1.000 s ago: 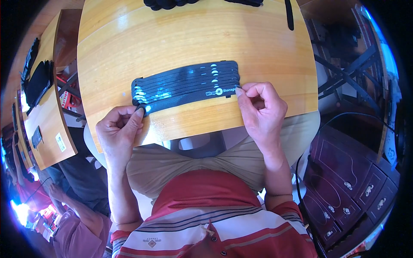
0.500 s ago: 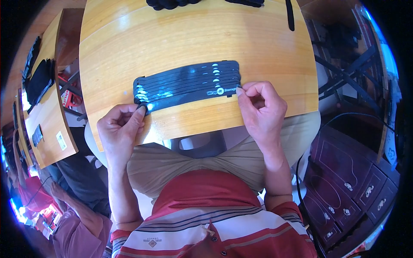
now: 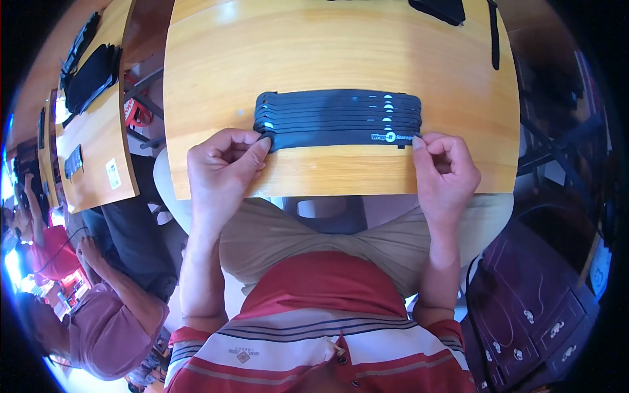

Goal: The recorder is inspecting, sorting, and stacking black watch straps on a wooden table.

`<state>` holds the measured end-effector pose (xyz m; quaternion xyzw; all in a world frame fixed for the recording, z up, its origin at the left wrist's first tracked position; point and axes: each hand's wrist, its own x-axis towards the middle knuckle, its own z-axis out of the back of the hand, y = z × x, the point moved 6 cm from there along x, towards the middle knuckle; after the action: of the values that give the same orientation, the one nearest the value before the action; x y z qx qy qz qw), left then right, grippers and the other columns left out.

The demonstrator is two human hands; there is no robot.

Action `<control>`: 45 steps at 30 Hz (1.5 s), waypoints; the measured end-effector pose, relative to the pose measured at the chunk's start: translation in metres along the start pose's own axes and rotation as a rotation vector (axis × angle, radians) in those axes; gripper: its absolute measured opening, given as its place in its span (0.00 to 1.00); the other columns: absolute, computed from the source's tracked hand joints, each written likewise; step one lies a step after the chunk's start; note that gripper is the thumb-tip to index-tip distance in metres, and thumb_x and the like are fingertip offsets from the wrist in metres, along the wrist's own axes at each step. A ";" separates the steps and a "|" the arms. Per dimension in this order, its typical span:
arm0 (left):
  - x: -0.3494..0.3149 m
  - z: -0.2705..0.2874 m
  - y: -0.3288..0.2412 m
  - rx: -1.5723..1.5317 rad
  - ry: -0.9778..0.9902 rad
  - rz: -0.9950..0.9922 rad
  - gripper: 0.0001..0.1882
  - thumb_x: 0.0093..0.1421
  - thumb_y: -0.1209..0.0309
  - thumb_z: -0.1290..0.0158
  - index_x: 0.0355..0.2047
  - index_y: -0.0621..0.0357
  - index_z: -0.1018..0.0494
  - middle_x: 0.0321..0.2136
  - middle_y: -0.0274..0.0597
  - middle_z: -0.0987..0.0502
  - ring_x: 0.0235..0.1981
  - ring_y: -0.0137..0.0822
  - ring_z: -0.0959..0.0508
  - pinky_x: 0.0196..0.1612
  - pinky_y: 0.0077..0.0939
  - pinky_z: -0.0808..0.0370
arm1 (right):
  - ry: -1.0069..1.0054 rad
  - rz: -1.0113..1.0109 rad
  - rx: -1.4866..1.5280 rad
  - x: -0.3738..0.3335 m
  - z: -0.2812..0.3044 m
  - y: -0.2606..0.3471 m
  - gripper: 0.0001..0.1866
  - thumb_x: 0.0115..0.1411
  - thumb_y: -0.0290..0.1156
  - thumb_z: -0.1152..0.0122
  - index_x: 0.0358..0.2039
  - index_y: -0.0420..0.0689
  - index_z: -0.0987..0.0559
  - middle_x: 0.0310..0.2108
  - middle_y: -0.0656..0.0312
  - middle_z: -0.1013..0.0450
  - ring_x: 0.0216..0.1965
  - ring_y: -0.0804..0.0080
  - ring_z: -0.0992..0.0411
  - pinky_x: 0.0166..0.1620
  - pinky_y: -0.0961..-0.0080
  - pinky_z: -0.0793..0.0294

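Several black storage straps point(image 3: 337, 118) with pale printing lie on the wooden table in an overlapping row, each nearer one covering part of the one behind. My left hand point(image 3: 226, 170) pinches the left end of the nearest strap between thumb and forefinger. At the other end, my right hand point(image 3: 447, 169) pinches the strap's right corner the same way. The strap looks stretched straight between both hands. A small dark tab sticks out below its front edge near my right hand. My fingertips hide the very ends.
More black items point(image 3: 439, 10) and a long thin black strap point(image 3: 494, 39) lie at the table's far right. To the left stands another table point(image 3: 98, 150) with black stacks and a white label. A person in a mauve shirt point(image 3: 118, 327) sits there. Dark drawers point(image 3: 524, 308) stand at lower right.
The view has shifted, so the table and straps appear further right and straighter. Both hands keep their pinch on the ends of the nearest strap.
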<state>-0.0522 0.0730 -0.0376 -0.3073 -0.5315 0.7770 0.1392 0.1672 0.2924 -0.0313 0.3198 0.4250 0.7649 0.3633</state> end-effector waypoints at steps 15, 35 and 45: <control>0.002 0.002 0.001 0.055 0.004 0.031 0.05 0.60 0.77 0.37 0.34 0.67 0.21 0.23 0.35 0.21 0.22 0.19 0.24 0.26 0.11 0.27 | 0.014 -0.005 -0.062 0.002 -0.002 0.007 0.10 0.57 0.18 0.34 0.26 0.39 0.29 0.25 0.60 0.22 0.23 0.80 0.28 0.29 0.81 0.28; -0.042 -0.039 -0.045 0.999 -0.029 -0.894 0.24 0.57 0.69 0.38 0.54 0.60 0.24 0.65 0.46 0.35 0.67 0.50 0.36 0.67 0.48 0.38 | -0.012 0.292 -0.459 0.000 0.000 0.036 0.06 0.55 0.22 0.34 0.33 0.41 0.23 0.34 0.57 0.26 0.33 0.61 0.25 0.37 0.65 0.24; -0.051 -0.057 -0.024 1.149 0.171 -0.860 0.37 0.64 0.47 0.50 0.65 0.59 0.36 0.68 0.44 0.39 0.71 0.41 0.43 0.72 0.47 0.51 | 0.414 0.543 -0.650 -0.041 -0.051 0.045 0.33 0.61 0.49 0.39 0.62 0.42 0.28 0.67 0.60 0.37 0.70 0.63 0.44 0.71 0.56 0.50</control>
<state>0.0205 0.0966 -0.0131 -0.0091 -0.1002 0.7834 0.6133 0.1352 0.2206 -0.0205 0.1300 0.1277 0.9734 0.1390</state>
